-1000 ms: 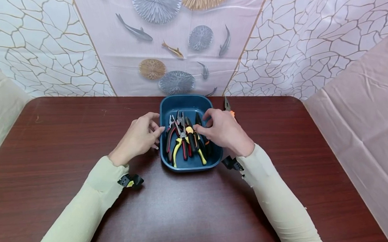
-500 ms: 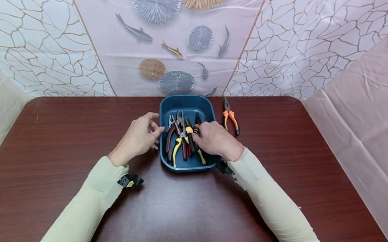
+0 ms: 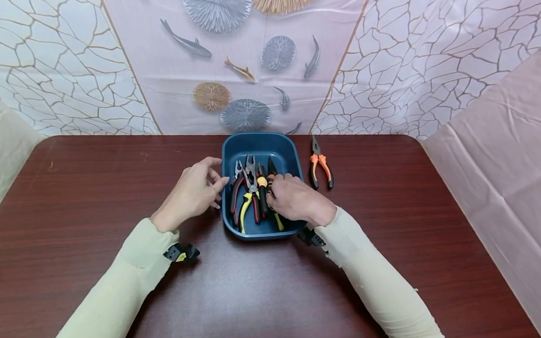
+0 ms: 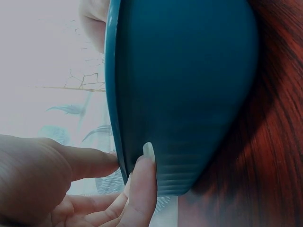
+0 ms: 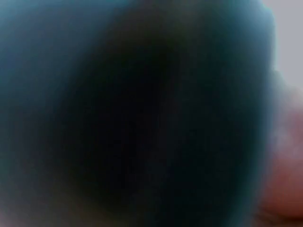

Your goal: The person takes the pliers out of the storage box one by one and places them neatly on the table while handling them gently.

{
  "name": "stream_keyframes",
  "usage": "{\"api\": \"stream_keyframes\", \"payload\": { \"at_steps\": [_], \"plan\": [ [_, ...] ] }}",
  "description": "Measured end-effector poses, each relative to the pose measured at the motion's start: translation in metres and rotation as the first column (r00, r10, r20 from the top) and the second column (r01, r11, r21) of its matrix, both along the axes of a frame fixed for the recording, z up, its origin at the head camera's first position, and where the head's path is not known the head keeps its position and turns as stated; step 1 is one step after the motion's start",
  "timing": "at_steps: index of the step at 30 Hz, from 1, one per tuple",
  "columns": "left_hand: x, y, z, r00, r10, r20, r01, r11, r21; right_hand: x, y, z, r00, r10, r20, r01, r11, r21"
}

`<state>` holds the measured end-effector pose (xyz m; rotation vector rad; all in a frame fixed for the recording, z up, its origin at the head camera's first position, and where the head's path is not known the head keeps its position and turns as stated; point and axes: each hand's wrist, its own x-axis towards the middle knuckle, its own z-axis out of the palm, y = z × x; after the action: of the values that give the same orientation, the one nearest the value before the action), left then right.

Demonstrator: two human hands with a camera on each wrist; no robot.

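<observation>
My left hand [image 3: 191, 193] touches the tray [image 3: 265, 236], fingers relaxed; my right hand [image 3: 297, 201] curls round orange-banded pliers [image 3: 271, 179], which the yellow-banded pliers [image 3: 262, 182] crowding alongside could snag.

Pliers [image 3: 253, 187] crowd the tray [image 3: 261, 145], its far end seemingly passable.

The blue, round-cornered bin [image 3: 262, 236] stood upright; inside, towards its right, black-and-orange pliers [image 3: 272, 178] pointed far, handles mostly hidden.

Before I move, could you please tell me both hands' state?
Left hand: closed, pinching the bin by its rim.
Right hand: closed, holding black-and-orange pliers in the bin.
</observation>
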<state>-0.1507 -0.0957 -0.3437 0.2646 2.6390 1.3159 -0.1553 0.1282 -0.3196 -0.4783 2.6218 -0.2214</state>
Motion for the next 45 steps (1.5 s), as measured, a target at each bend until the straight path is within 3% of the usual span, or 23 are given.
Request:
{"api": "stream_keyframes", "payload": {
  "at_steps": [7,16,24,36,40,45],
  "plan": [
    [0.0,0.0,0.0,1.0,-0.003,0.0,0.003,1.0,0.0,0.001,0.001,0.001,0.999,0.022,0.046,-0.022,1.0,0.004],
    [0.0,0.0,0.0,1.0,0.003,0.01,-0.003,1.0,0.007,-0.001,0.003,0.001,0.993,-0.054,0.105,0.061,0.996,-0.068],
    [0.001,0.0,0.0,1.0,0.004,0.017,-0.005,1.0,0.005,-0.001,0.002,0.0,0.994,-0.068,0.088,0.074,0.995,-0.064],
    [0.0,0.0,0.0,1.0,0.0,0.017,-0.001,1.0,0.014,-0.002,0.007,0.01,0.983,-0.154,0.096,0.17,0.966,-0.193],
    [0.0,0.001,0.001,1.0,-0.001,0.022,0.0,1.0,0.012,-0.001,0.008,0.013,0.984,-0.17,0.063,0.179,0.959,-0.22],
    [0.0,0.001,0.0,1.0,-0.001,0.027,0.001,1.0,0.007,0.001,0.008,0.016,0.989,-0.148,-0.01,0.144,0.97,-0.196]
  ]
}}
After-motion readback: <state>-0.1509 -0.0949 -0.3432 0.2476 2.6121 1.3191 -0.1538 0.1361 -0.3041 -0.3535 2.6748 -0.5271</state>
